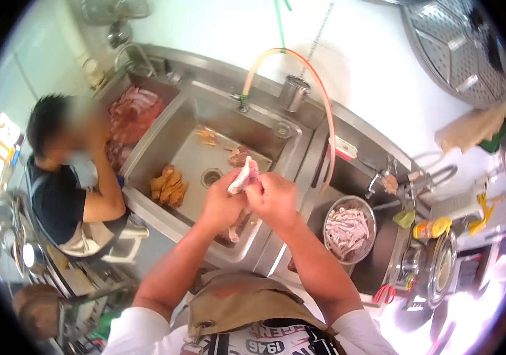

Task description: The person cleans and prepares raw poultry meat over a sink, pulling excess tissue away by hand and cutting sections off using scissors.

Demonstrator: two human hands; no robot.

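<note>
Over the front of a steel sink, both my hands are closed around a pinkish-white piece of raw meat. My left hand grips it from the left, my right hand from the right, with knuckles close together. The meat's pale end sticks up above the fingers. Below my hands hangs or lies more raw meat; I cannot tell if it is the same piece. Inside the sink are a dark red meat piece, yellow-brown pieces and small yellowish bits.
At left, a person sits beside another basin holding raw meat in reddish water. A steel bowl of pale meat strips stands right. A hose arches from the tap. Red-handled scissors lie near the right edge.
</note>
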